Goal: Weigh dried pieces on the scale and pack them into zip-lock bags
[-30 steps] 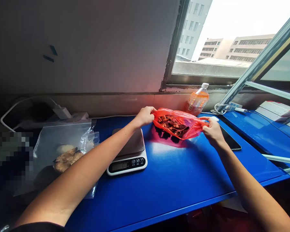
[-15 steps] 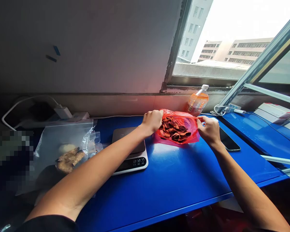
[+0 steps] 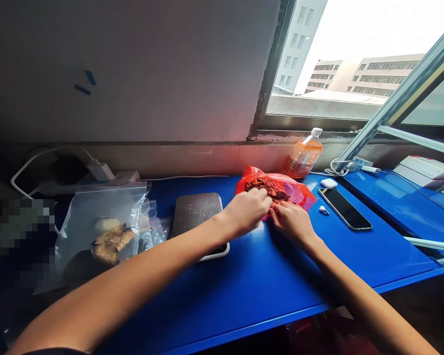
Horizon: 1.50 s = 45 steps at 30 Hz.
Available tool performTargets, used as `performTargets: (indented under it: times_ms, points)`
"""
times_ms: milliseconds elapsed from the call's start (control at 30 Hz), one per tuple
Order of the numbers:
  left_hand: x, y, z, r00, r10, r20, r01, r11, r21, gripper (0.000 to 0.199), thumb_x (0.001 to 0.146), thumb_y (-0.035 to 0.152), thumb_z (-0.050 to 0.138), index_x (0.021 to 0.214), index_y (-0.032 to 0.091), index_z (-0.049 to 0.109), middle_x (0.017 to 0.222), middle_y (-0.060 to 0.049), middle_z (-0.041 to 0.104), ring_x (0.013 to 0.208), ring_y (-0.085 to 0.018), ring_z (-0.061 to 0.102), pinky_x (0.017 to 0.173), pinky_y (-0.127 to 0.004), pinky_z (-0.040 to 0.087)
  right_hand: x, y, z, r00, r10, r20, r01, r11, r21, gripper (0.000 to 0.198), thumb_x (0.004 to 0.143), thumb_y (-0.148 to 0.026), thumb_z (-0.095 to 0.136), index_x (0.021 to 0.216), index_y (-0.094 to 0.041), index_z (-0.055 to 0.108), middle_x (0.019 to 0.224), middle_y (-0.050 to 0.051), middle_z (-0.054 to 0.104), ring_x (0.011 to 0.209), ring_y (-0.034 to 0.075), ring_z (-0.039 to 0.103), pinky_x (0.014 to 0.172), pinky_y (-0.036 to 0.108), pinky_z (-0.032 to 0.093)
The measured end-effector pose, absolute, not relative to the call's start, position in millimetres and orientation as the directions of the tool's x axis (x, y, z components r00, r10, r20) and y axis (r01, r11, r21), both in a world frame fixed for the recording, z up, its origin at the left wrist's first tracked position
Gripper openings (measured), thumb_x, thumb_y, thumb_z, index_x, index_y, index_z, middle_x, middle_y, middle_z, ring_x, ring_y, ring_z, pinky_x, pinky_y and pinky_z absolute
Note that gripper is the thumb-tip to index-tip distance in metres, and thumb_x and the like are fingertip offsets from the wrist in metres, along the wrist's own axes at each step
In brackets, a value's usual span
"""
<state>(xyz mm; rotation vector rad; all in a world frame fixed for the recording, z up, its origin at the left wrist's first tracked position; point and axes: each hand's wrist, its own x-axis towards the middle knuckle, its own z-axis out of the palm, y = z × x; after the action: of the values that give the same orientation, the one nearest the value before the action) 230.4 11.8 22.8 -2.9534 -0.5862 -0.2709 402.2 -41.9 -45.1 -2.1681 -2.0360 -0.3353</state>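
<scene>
A red plastic bag (image 3: 299, 192) lies on the blue table, its mouth open. Dry reddish-brown pieces (image 3: 262, 186) fill part of it. My left hand (image 3: 252, 207) is closed at the bag's near edge, fingers curled. Close beside it, my right hand (image 3: 290, 217) pinches the same near edge, and the two hands almost touch. Exactly how the fingertips grip the plastic is partly hidden. Left of the bag sits a kitchen scale (image 3: 196, 209) with specks on its dark plate; my left forearm covers its front panel.
Clear zip bags (image 3: 107, 202) holding brown dried pieces lie at left, near a white charger (image 3: 100, 170). An orange drink bottle (image 3: 306, 154) stands behind the red bag. To the right are a phone (image 3: 346, 209), a white earbud (image 3: 323, 210), its case (image 3: 329, 183) and a metal frame (image 3: 373, 108).
Both hands have moved from the bag's opposite sides to meet at its near edge. The wide-open mouth has narrowed. The earbud and its case have come into view.
</scene>
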Motion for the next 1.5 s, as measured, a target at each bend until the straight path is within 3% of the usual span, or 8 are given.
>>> performTargets:
  times_ms: [167,300,500,933,1033,1133,1267,1500]
  points:
    - [244,-11,8,0.928,0.365,0.079,0.371,-0.925,-0.079,0.026,0.087,0.019,0.048,0.105,0.006,0.061,0.110,-0.018,0.061,0.103,-0.028,0.056,0.089,-0.040,0.047,406,-33,-36,0.002,0.977,0.211,0.997,0.014,-0.075,0.031,0.088,-0.023,0.044,0.114,-0.017,0.059,0.103,0.009,0.068,0.090,0.021,0.063,0.070,0.027,0.041]
    - [249,-15,3,0.874,0.484,-0.028,0.483,-0.874,-0.049,0.034,0.087,0.025,0.052,0.112,0.003,0.061,0.110,-0.019,0.063,0.100,-0.028,0.060,0.085,-0.038,0.049,408,-26,-35,-0.103,0.979,0.176,0.979,0.131,-0.155,0.025,0.091,-0.019,0.039,0.104,-0.016,0.061,0.096,0.009,0.068,0.086,0.017,0.062,0.072,0.024,0.041]
    - [245,-16,-2,0.842,0.538,-0.046,0.536,-0.843,-0.051,0.042,0.087,0.029,0.054,0.118,0.002,0.058,0.118,-0.022,0.060,0.115,-0.032,0.052,0.090,-0.042,0.046,403,-23,-31,-0.186,0.981,0.058,0.978,0.190,-0.080,0.020,0.088,-0.017,0.042,0.087,-0.016,0.061,0.092,0.009,0.067,0.080,0.016,0.061,0.069,0.024,0.038]
    - [250,-21,-8,0.784,0.614,-0.096,0.616,-0.788,-0.012,0.041,0.087,0.035,0.053,0.118,0.009,0.061,0.121,-0.020,0.059,0.108,-0.030,0.057,0.090,-0.041,0.045,392,-26,-22,-0.129,0.991,-0.037,0.992,0.130,0.010,0.037,0.089,-0.029,0.044,0.122,-0.024,0.059,0.111,0.011,0.064,0.090,0.019,0.063,0.072,0.027,0.044]
    - [249,-22,-9,0.778,0.619,-0.107,0.621,-0.784,-0.016,0.042,0.087,0.037,0.053,0.119,0.010,0.061,0.126,-0.020,0.056,0.113,-0.031,0.054,0.092,-0.041,0.043,389,-25,-18,-0.112,0.994,-0.014,0.994,0.112,0.011,0.031,0.086,-0.026,0.047,0.112,-0.022,0.064,0.103,0.009,0.067,0.087,0.019,0.063,0.069,0.026,0.043]
    - [250,-24,-9,0.755,0.645,-0.118,0.645,-0.763,-0.040,0.046,0.087,0.039,0.054,0.121,0.008,0.060,0.128,-0.022,0.055,0.118,-0.034,0.050,0.096,-0.044,0.040,382,-19,-14,-0.182,0.983,0.033,0.980,0.184,-0.079,0.024,0.084,-0.018,0.047,0.095,-0.018,0.068,0.092,0.008,0.069,0.082,0.018,0.063,0.070,0.025,0.043]
    - [251,-25,-7,0.727,0.668,-0.158,0.667,-0.742,-0.063,0.044,0.085,0.039,0.057,0.117,0.009,0.063,0.123,-0.022,0.060,0.116,-0.034,0.052,0.096,-0.043,0.039,374,-3,-12,-0.358,0.933,0.028,0.901,0.353,-0.253,0.030,0.082,-0.009,0.044,0.098,-0.017,0.068,0.096,0.006,0.071,0.085,0.015,0.062,0.074,0.023,0.044]
    - [251,-24,-3,0.737,0.649,-0.192,0.650,-0.757,-0.062,0.044,0.085,0.040,0.056,0.116,0.009,0.064,0.120,-0.021,0.061,0.108,-0.032,0.059,0.090,-0.040,0.044,376,11,-18,-0.034,0.992,0.118,0.993,0.046,-0.106,0.027,0.089,-0.022,0.042,0.095,-0.012,0.067,0.102,0.014,0.068,0.089,0.021,0.063,0.076,0.027,0.044]
